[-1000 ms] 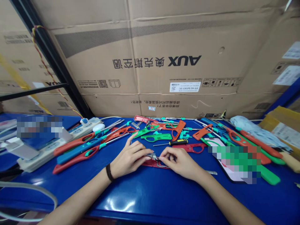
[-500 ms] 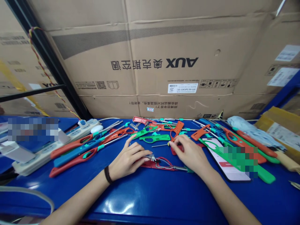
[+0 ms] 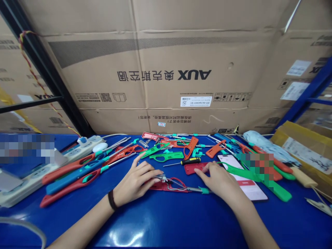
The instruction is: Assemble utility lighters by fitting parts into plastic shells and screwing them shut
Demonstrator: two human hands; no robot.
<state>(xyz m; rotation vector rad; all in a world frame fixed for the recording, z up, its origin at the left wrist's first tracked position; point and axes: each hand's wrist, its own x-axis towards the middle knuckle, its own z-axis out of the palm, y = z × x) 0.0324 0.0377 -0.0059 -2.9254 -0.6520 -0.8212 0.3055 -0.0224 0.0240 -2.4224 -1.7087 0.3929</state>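
Observation:
A red half-shell of a long lighter (image 3: pixel 169 186) lies open on the blue table (image 3: pixel 166 221), with a metal tube and green collar (image 3: pixel 201 190) running off to its right. My left hand (image 3: pixel 136 181) rests on its left end, thumb and fingers pinched on a small metal part (image 3: pixel 160 178) inside it. Further right, my right hand (image 3: pixel 219 180) has its fingertips closed on the edge of a separate red shell cover (image 3: pixel 192 168). Just behind that cover lies a black-and-yellow screwdriver (image 3: pixel 190 160).
Several red, green and blue lighters and loose shells are strewn across the back of the table. A phone (image 3: pixel 246 185) lies right of my right hand. A white power strip (image 3: pixel 52 166) sits at the left. Big cardboard boxes (image 3: pixel 166 69) wall off the back.
My right hand left the open lighter, reached back to the red shell cover by the screwdriver, and has drawn it nearer. My left hand stayed pinched on the metal part.

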